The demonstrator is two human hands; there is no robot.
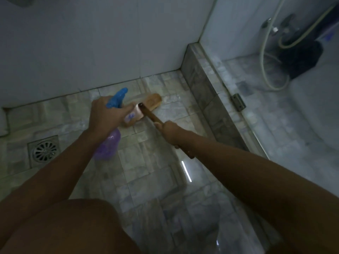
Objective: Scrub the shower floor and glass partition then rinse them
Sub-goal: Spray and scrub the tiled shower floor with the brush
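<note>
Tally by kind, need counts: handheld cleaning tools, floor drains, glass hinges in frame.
Spray bottle: 1
Scrub brush: 1
Floor drain: 1
Glass hinge: 1
Total: 4

Your left hand (107,117): grips a purple spray bottle (108,147) at its neck, blue trigger toward the wall.
Your right hand (169,130): wrapped round the scrub brush's (153,100) wooden handle.
Brush head: on the tiled floor (146,171), near the wall, just beyond the bottle.
Drain (45,150): at left, well apart from the brush.
Glass partition (256,88): at right, on a tiled curb (201,88); a shower hose (264,57) shows through it.
</note>
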